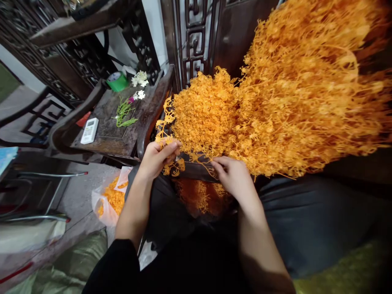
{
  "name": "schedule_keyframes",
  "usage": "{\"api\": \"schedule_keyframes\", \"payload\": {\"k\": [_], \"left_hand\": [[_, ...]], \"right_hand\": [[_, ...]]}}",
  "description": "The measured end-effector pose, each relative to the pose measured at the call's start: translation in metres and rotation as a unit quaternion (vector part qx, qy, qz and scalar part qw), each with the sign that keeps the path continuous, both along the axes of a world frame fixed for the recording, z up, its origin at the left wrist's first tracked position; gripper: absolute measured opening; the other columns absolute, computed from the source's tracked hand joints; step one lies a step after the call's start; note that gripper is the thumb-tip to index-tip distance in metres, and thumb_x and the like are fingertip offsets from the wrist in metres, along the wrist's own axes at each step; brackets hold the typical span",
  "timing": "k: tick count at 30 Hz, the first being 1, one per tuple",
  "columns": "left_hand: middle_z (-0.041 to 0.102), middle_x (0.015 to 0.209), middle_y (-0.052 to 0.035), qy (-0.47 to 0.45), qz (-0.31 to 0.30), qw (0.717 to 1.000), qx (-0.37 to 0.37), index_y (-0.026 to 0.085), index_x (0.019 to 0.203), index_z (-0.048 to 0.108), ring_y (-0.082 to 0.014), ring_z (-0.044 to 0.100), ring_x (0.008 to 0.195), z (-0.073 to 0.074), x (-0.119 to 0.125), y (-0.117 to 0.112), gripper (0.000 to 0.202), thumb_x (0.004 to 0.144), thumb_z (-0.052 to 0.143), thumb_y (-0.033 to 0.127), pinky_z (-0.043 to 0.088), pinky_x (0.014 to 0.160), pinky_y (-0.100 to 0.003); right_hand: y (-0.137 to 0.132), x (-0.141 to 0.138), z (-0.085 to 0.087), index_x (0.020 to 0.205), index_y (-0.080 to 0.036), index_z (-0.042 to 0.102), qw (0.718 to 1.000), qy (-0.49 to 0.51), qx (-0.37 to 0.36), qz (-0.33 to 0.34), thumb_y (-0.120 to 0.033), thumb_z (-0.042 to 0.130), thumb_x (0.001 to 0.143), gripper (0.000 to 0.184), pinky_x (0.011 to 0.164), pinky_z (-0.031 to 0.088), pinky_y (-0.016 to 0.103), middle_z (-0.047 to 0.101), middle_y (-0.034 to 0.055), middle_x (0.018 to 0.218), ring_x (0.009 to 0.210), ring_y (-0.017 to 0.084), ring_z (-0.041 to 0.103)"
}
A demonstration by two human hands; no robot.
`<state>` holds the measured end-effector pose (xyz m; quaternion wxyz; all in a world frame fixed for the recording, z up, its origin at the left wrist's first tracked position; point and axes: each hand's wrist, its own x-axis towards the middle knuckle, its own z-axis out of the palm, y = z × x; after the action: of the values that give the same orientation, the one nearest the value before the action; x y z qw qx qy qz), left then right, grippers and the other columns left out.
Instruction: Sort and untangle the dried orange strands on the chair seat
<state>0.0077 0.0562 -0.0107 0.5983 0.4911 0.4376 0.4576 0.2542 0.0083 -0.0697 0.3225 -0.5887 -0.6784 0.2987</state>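
Note:
My left hand [162,157] is closed on an orange plastic-looking flower sprig [167,116], whose small curled blossoms stick up above the fingers and hang below them. To its right, my right hand [231,173] pinches a thin orange stem [203,159] at the front edge of the seat. Whether both hands hold one and the same piece cannot be made out. Just beyond the hands lies a dense heap of small orange sprigs [205,116]. A much larger pile of long-stemmed orange sprigs [294,102] rises on the right.
On the dark wooden side table [104,141] at left lie a white remote control [90,130], a green tape roll [117,81], green stems [125,113] and white flowers [140,79]. A plastic bag [107,210] with orange pieces stands on the floor. Carved chair backs [196,41] rise behind.

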Motion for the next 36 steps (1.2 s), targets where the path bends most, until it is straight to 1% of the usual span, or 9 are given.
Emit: {"api": "schedule_keyframes", "payload": {"k": [4, 11, 16, 18, 22, 25, 29, 33, 36], "left_hand": [[0.056, 0.064, 0.0026, 0.126, 0.023, 0.991, 0.038, 0.015, 0.086, 0.076, -0.0058, 0.039, 0.051, -0.005, 0.002, 0.002, 0.038, 0.085, 0.080, 0.053, 0.028, 0.048, -0.022], [0.067, 0.071, -0.0017, 0.226, -0.055, 0.969, 0.086, 0.015, 0.074, 0.073, -0.0118, 0.055, 0.066, -0.001, 0.013, -0.001, 0.039, 0.087, 0.076, 0.053, 0.043, 0.064, -0.025], [0.069, 0.073, -0.0026, 0.224, -0.036, 0.968, 0.102, 0.016, 0.074, 0.072, -0.0140, 0.057, 0.068, -0.008, 0.021, -0.001, 0.037, 0.090, 0.071, 0.049, 0.044, 0.066, -0.026], [0.069, 0.075, -0.0029, 0.221, -0.035, 0.968, 0.114, 0.016, 0.075, 0.072, -0.0145, 0.058, 0.070, -0.011, 0.024, 0.000, 0.034, 0.091, 0.071, 0.046, 0.044, 0.068, -0.026], [0.052, 0.060, 0.0023, 0.223, 0.030, 0.969, 0.103, 0.017, 0.059, 0.057, -0.0115, 0.043, 0.059, -0.019, 0.031, 0.004, 0.040, 0.084, 0.075, 0.043, 0.033, 0.058, -0.026], [0.043, 0.057, 0.0039, 0.224, 0.049, 0.970, 0.082, 0.018, 0.056, 0.050, -0.0111, 0.037, 0.057, -0.023, 0.043, 0.008, 0.042, 0.081, 0.075, 0.039, 0.028, 0.056, -0.026], [0.042, 0.057, 0.0035, 0.309, 0.076, 0.934, 0.159, 0.018, 0.056, 0.051, -0.0118, 0.037, 0.059, -0.020, 0.056, 0.029, 0.038, 0.082, 0.073, 0.034, 0.027, 0.058, -0.027], [0.050, 0.059, 0.0026, 0.333, 0.209, 0.905, 0.165, 0.016, 0.064, 0.061, -0.0125, 0.041, 0.061, -0.013, 0.042, 0.073, 0.025, 0.083, 0.071, 0.028, 0.029, 0.061, -0.027], [0.054, 0.060, 0.0020, 0.326, 0.147, 0.923, 0.145, 0.014, 0.065, 0.066, -0.0130, 0.045, 0.063, -0.012, 0.035, 0.099, 0.026, 0.073, 0.084, 0.032, 0.030, 0.062, -0.026]], "right_hand": [[0.003, -0.006, 0.010, 0.085, -0.018, 0.077, 0.991, 0.126, -0.043, -0.023, -0.040, 0.059, 0.099, 0.032, 0.070, 0.046, 0.031, 0.075, 0.0040, 0.078, 0.073, 0.021, 0.067], [0.006, -0.019, 0.016, 0.087, -0.019, 0.074, 0.983, 0.174, -0.040, -0.029, -0.044, 0.062, 0.098, 0.030, 0.072, 0.050, 0.032, 0.076, 0.0051, 0.084, 0.078, 0.020, 0.068], [0.001, -0.043, 0.012, 0.144, -0.028, 0.050, 0.911, 0.403, -0.081, 0.029, -0.057, 0.051, 0.103, 0.051, 0.057, 0.056, 0.030, 0.077, 0.0079, 0.109, 0.074, 0.018, 0.073], [-0.003, -0.053, 0.012, 0.154, -0.031, 0.042, 0.924, 0.379, -0.041, 0.018, -0.051, 0.056, 0.102, 0.058, 0.061, 0.060, 0.034, 0.078, 0.0075, 0.108, 0.075, 0.020, 0.074], [-0.012, -0.066, 0.012, 0.120, -0.028, 0.075, 0.957, 0.279, 0.062, -0.056, -0.038, 0.056, 0.103, 0.027, 0.089, 0.062, 0.041, 0.080, 0.0062, 0.104, 0.097, 0.024, 0.076], [-0.018, -0.066, 0.010, 0.102, -0.026, 0.080, 0.958, 0.267, 0.078, -0.076, -0.035, 0.057, 0.102, 0.025, 0.082, 0.063, 0.041, 0.082, 0.0049, 0.095, 0.085, 0.024, 0.077], [-0.034, -0.047, 0.014, 0.097, -0.025, 0.079, 0.952, 0.236, 0.164, -0.104, -0.027, 0.058, 0.099, 0.021, 0.071, 0.061, 0.038, 0.082, 0.0053, 0.089, 0.074, 0.023, 0.076], [-0.065, -0.023, 0.018, 0.102, -0.028, 0.078, 0.963, 0.203, 0.180, 0.002, -0.025, 0.051, 0.101, 0.027, 0.064, 0.058, 0.034, 0.080, 0.0047, 0.085, 0.072, 0.022, 0.075], [-0.078, -0.014, -0.002, 0.119, -0.028, 0.076, 0.985, 0.117, 0.032, 0.125, -0.034, 0.052, 0.104, 0.029, 0.080, 0.060, 0.036, 0.079, 0.0088, 0.102, 0.091, 0.024, 0.077]]}}
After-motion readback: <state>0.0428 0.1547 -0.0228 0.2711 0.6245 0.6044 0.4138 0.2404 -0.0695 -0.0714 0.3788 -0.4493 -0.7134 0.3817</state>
